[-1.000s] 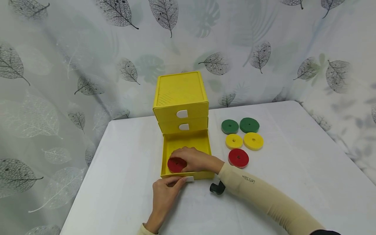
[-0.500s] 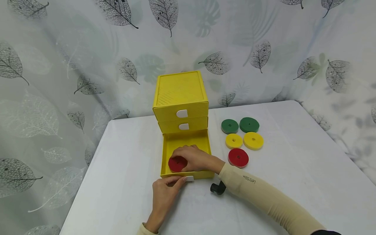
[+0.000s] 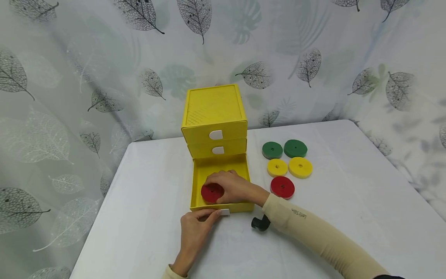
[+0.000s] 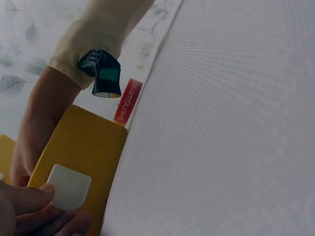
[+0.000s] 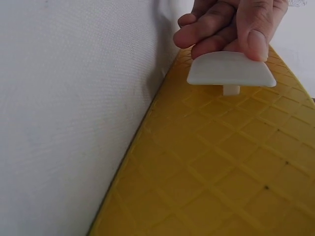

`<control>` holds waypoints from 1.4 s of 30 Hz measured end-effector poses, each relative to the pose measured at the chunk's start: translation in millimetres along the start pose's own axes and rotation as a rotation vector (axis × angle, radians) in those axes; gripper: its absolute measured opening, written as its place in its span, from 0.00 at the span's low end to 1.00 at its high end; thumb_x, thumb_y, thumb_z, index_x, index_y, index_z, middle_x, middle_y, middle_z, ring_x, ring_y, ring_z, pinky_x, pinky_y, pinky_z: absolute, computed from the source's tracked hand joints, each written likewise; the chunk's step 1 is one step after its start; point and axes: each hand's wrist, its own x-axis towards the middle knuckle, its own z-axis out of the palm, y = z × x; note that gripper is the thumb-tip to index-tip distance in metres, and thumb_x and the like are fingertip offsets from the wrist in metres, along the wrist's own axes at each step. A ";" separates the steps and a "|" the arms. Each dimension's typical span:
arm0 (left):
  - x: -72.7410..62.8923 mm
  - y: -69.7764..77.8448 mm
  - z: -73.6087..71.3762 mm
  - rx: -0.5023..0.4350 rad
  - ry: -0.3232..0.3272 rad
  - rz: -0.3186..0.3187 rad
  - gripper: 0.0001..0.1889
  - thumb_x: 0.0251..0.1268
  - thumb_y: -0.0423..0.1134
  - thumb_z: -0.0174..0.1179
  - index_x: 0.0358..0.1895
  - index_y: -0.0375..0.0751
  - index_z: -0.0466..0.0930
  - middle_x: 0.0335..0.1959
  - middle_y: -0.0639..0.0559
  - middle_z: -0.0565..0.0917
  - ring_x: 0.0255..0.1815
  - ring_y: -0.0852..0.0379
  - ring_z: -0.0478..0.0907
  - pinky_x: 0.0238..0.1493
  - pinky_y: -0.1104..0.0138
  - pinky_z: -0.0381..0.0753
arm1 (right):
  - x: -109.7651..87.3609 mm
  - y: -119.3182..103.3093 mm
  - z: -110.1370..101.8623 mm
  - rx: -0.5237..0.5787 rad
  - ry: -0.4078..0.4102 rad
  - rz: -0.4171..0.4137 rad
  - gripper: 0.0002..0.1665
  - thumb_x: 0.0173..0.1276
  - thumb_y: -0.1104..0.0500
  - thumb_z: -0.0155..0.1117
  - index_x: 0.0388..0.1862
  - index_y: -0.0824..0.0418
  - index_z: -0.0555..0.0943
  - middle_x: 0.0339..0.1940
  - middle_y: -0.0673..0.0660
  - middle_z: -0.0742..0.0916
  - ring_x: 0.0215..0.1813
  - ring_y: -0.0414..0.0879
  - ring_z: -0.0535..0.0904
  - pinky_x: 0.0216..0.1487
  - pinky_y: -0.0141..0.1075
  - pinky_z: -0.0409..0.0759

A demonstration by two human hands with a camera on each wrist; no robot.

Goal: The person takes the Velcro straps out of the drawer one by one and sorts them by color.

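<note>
In the head view a yellow three-drawer box (image 3: 214,106) stands with its bottom drawer (image 3: 193,182) pulled out. My right hand (image 3: 231,188) reaches into this drawer and grips a red roll of tape (image 3: 211,193) by its edge, fingers behind and thumb in front. At the drawer's front, my left hand (image 3: 196,228) pinches the white handle (image 3: 225,212). The left wrist view shows the thumb on that handle (image 4: 70,188). In the right wrist view the left hand (image 5: 234,29) is at the handle (image 5: 231,70), and the red roll is out of sight.
Right of the box lie two green rolls (image 3: 295,148), two yellow rolls (image 3: 300,167) and another red roll (image 3: 282,187) on the white table (image 3: 146,205). A black wrist camera (image 3: 260,223) hangs under my right forearm. A leaf-patterned curtain (image 3: 216,58) stands behind.
My right hand and the red roll have shifted slightly to the right within the drawer. My left hand stays on the handle.
</note>
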 end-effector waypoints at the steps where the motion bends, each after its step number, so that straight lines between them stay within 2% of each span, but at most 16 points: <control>1: 0.0 -0.2 0.0 -0.001 -0.001 -0.003 0.10 0.58 0.47 0.80 0.32 0.45 0.94 0.26 0.63 0.88 0.28 0.65 0.85 0.33 0.69 0.83 | -0.6 -0.3 -0.8 0.002 0.004 0.005 0.36 0.60 0.52 0.81 0.68 0.49 0.79 0.64 0.46 0.82 0.62 0.44 0.74 0.61 0.48 0.72; 27: 0.0 -1.1 0.2 -0.004 -0.007 -0.024 0.09 0.58 0.46 0.79 0.32 0.45 0.94 0.26 0.64 0.88 0.30 0.63 0.85 0.35 0.69 0.84 | -16.1 -8.3 -25.1 0.013 0.139 0.026 0.38 0.56 0.54 0.81 0.67 0.53 0.80 0.65 0.49 0.82 0.62 0.46 0.74 0.62 0.49 0.73; 32: -0.2 -1.3 0.5 0.011 -0.011 -0.038 0.10 0.58 0.47 0.80 0.32 0.45 0.94 0.25 0.65 0.88 0.30 0.64 0.85 0.34 0.70 0.84 | -20.1 -8.1 -27.8 0.018 0.157 0.031 0.37 0.57 0.54 0.80 0.67 0.53 0.81 0.65 0.50 0.82 0.62 0.47 0.74 0.61 0.50 0.73; 42: -0.6 -0.5 0.5 0.046 0.000 -0.027 0.11 0.57 0.48 0.80 0.34 0.44 0.95 0.26 0.64 0.88 0.29 0.64 0.83 0.34 0.69 0.83 | -30.7 -4.3 -35.5 0.033 0.202 0.041 0.36 0.57 0.54 0.80 0.66 0.54 0.81 0.65 0.50 0.82 0.62 0.48 0.75 0.63 0.52 0.72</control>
